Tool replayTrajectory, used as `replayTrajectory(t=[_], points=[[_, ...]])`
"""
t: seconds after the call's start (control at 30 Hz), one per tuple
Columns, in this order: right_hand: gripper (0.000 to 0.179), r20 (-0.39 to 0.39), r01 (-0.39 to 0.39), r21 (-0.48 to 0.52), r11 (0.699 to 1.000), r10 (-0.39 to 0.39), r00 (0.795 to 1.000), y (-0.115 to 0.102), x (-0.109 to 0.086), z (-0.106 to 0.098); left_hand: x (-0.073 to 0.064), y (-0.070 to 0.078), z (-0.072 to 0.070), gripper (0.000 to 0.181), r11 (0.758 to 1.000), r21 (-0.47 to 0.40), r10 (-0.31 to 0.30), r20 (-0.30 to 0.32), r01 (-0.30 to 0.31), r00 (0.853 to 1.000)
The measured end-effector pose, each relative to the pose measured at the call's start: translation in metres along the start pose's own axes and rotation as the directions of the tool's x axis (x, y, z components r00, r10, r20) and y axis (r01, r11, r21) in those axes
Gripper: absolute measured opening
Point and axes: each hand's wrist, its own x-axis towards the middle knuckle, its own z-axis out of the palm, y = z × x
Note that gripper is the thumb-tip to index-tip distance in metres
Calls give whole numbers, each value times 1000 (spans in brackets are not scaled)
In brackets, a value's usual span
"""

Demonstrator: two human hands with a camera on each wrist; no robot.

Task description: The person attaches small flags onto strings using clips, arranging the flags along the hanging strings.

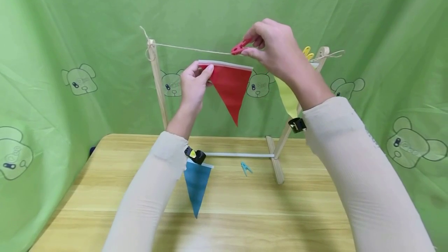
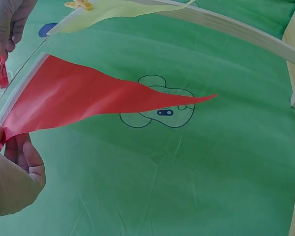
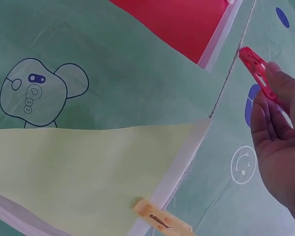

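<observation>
A red triangular pennant [image 1: 231, 84] with a white top edge hangs point down from my left hand [image 1: 196, 84], which pinches its upper left corner between thumb and fingers. Its white edge lies a little below the string [image 1: 192, 49]. Above the pennant, my right hand [image 1: 269, 46] pinches a red clothespin [image 1: 239, 48], whose tip is at the string. In the right wrist view the red clothespin [image 3: 255, 71] appears close to the string [image 3: 231, 69], apart from the pennant [image 3: 187, 24]. Whether its tip touches the string I cannot tell.
A yellow pennant [image 1: 287, 98] hangs at the string's right end by a yellow clothespin [image 1: 308, 53]. Wooden posts [image 1: 159, 84] carry the string. On the table [image 1: 245, 201] lie a blue pennant [image 1: 197, 186] and a blue clothespin [image 1: 246, 168]; a white bar [image 1: 241, 154] runs low behind them.
</observation>
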Motion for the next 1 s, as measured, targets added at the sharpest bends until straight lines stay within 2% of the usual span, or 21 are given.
replayTrajectory(t=[0.5,1.0], points=[[26,32,47,-67,997,-45,998,-5,13,-6,3,2,5,10,1000,16,27,-10,-27,1000],[23,109,14,-78,997,-5,994,-5,20,-10,6,3,13,11,1000,21,24,-21,-23,999]])
